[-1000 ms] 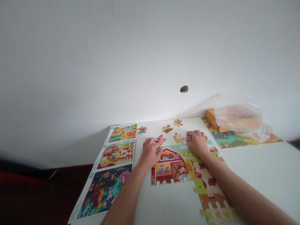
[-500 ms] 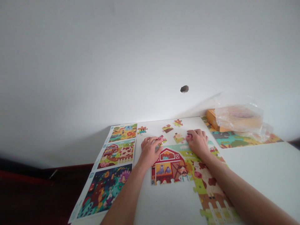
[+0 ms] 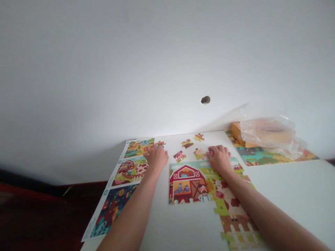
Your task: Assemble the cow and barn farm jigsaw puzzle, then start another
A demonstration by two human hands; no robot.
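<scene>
A partly built farm puzzle [image 3: 187,179] with a red barn lies on the white table [image 3: 183,226]. My left hand [image 3: 156,157] lies flat with fingers stretched out, fingertips at a loose orange piece [image 3: 160,143] beside the reference sheet [image 3: 128,170]. My right hand [image 3: 220,160] rests on the puzzle's upper right edge, fingers curled on a small pink piece [image 3: 211,151]. A pink pig piece [image 3: 179,156] lies free on the table between my hands. More loose pieces [image 3: 187,143] [image 3: 199,137] [image 3: 199,153] sit just beyond the puzzle.
An orange box [image 3: 237,130] under a crumpled clear plastic bag [image 3: 267,132] stands at the back right on another colourful picture sheet [image 3: 259,157]. The white wall runs close behind the table. The table's left edge drops to a dark floor.
My left hand let go of the pink pig piece and moved left and farther back to the orange piece by the reference sheet. My right hand stayed in place.
</scene>
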